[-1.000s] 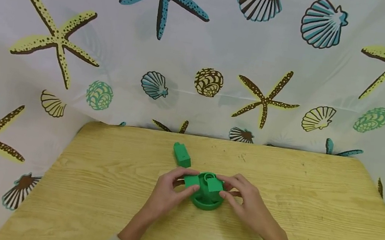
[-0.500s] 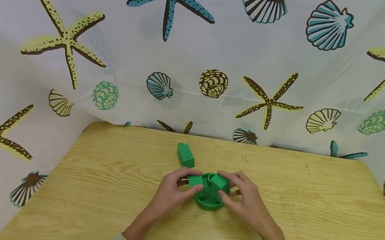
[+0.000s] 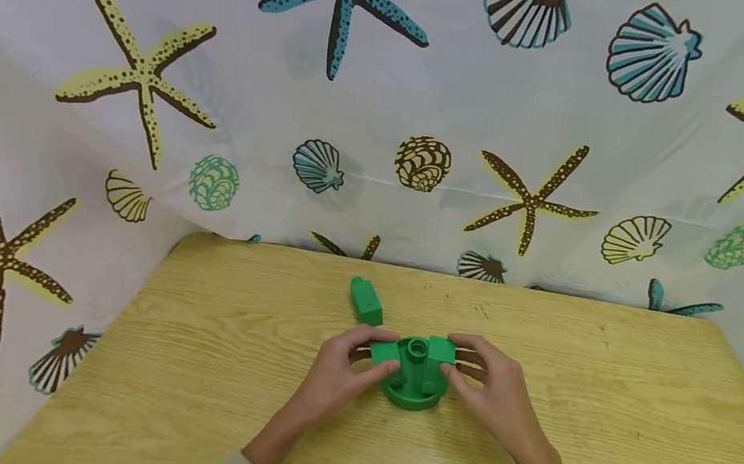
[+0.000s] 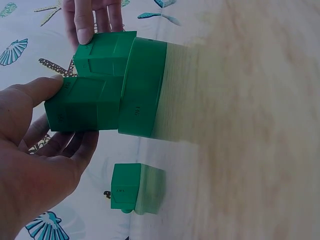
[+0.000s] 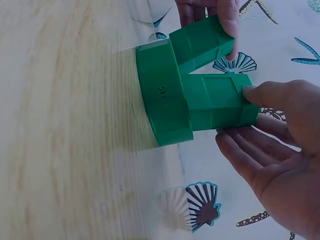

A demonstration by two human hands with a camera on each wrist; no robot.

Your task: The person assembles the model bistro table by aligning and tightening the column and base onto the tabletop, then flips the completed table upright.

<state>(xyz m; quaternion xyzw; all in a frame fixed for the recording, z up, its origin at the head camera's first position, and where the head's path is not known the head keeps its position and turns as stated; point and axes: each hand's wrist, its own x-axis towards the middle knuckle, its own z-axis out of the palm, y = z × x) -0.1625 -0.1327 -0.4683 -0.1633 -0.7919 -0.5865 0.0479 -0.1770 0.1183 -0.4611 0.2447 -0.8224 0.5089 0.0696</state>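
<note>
A round green plastic base [image 3: 409,402] lies on the table in the head view, with a raised ring [image 3: 418,348] in its middle. Two green angular blocks stand in it on opposite sides. My left hand [image 3: 337,368] pinches the left block [image 3: 386,354] near its top between thumb and fingers. With thumb on the near side and fingers behind, my right hand [image 3: 496,383] grips the right block [image 3: 441,357]. In the right wrist view the left block [image 5: 200,44] leans outward, while the right block [image 5: 217,102] stands straighter. Their lower ends are hidden inside the base [image 5: 162,92].
A third green block [image 3: 366,302] with a small knob lies on the table behind the base, slightly left. The wooden tabletop [image 3: 216,337] meets a hanging cloth [image 3: 378,103] with starfish and shell prints at its back and sides.
The right hand has turned the right block from a slant over the ring to a straighter stance at the base's right side. The left hand keeps its hold. The whole view has shifted slightly.
</note>
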